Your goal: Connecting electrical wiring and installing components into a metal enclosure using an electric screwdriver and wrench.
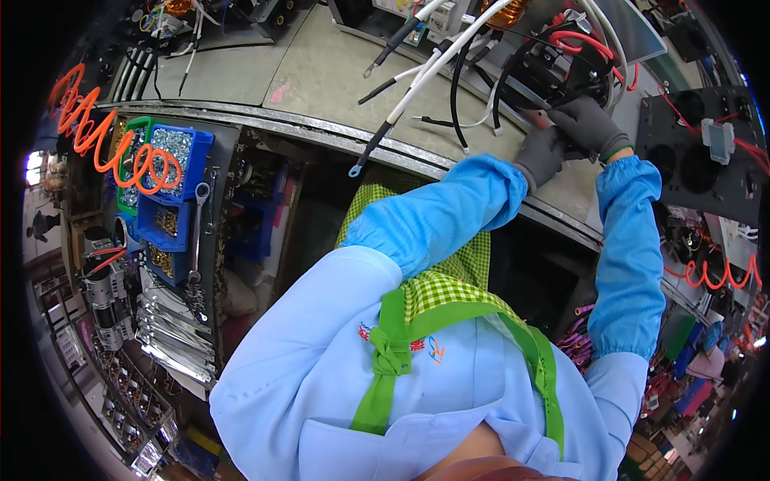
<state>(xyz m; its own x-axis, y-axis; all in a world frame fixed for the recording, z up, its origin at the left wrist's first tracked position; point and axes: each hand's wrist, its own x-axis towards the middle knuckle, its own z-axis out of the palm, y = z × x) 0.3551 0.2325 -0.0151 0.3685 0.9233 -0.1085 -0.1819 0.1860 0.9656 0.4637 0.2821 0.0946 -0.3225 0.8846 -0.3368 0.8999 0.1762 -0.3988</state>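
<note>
My left hand (541,157), in a dark grey glove, is closed at the front edge of the metal workbench (321,76). Beside it, my grey-gloved right hand (589,127) bends its fingers in toward the left one. Whatever is between them is too dark and covered to make out; a small reddish patch shows by the fingertips. Just beyond the hands sits a black electrical assembly (553,76) with red wires (579,42). Left of them, white cables (421,80) with black-sleeved ends hang over the bench, one tipped with a ring terminal (354,171).
At left, blue bins (164,220) hold small metal fasteners, with a combination wrench (198,232) alongside. An orange coiled hose (108,140) hangs above them. A black panel (706,152) with round openings stands at right. A copper coil (507,13) is at the bench's far side.
</note>
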